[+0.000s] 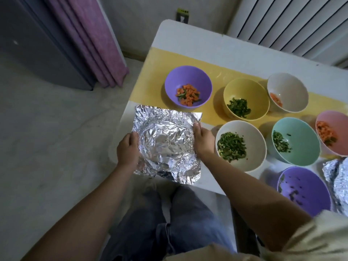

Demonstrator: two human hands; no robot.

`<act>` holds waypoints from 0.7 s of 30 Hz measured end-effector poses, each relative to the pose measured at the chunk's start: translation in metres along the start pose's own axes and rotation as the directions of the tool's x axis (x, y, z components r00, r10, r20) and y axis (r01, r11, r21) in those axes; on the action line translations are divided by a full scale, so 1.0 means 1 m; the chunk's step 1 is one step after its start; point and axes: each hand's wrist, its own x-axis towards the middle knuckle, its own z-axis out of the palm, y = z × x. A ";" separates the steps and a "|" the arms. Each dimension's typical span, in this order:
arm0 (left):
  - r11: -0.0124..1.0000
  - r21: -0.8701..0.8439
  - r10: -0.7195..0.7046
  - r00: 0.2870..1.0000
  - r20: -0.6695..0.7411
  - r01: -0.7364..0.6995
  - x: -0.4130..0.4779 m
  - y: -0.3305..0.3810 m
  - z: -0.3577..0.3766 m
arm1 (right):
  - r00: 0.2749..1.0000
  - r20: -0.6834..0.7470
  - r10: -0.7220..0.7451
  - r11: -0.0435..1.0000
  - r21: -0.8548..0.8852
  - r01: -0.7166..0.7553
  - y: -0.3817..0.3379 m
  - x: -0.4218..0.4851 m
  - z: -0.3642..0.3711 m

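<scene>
Fingers (pixel 133 138) of both hands are clamped on the foil sheet (pixel 167 142). The left hand (pixel 127 149) grips the left edge w/ thumb on top. The right hand (pixel 204 140) pinches the right edge, thumb over; its other fingers are hidden under the foil, so can't tell how they lie. Foil is held roughly level at the near-left corner of the table (pixel 169 34), part over the tabletop, part past the edge above the lap; can't tell if it touches the table. It's crumpled, w/ a round bowl-shaped dent in the middle and flatter margins around. By the looks of it: v. light, thin, no stiffness beyond its creases. It'll likely flop or lose the dent if squeezed, tear at the edges, and feel a bit slick. Best hold: two opposite sides, on the flat margin outside the dent, light pinch, never the centre. Purple bowl (pixel 188 85) w/ carrot & green bits sits just beyond; white bowl (pixel 241 146) of chopped greens is beside the right hand, so keep the foil corners off both.
</scene>
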 end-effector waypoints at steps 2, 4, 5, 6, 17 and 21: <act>0.999 -0.039 -0.009 1.000 0.015 0.009 0.003 -0.007 0.002 | 0.999 0.005 0.054 0.997 0.047 -0.054 0.001 0.001 0.002; 0.997 -0.078 -0.022 0.999 0.038 0.025 0.005 -0.010 0.004 | 0.998 -0.009 0.063 0.996 0.064 -0.063 0.001 0.002 0.004; 0.995 -0.090 -0.035 0.998 0.048 0.039 0.007 -0.012 0.004 | 0.998 -0.018 0.058 0.996 0.064 -0.056 0.000 0.002 0.003; 0.995 -0.090 -0.045 0.998 0.053 0.050 0.008 -0.012 0.004 | 0.998 -0.028 0.052 0.997 0.058 -0.050 -0.001 0.002 0.003; 0.615 0.386 0.716 0.692 0.093 -0.688 -0.008 0.009 0.002 | 0.671 -0.155 -0.725 0.686 -0.254 0.682 -0.016 -0.041 0.011; 0.511 0.493 0.641 0.694 0.327 -0.704 -0.007 0.004 0.020 | 0.779 0.077 -0.622 0.682 -0.435 0.588 -0.002 -0.032 0.033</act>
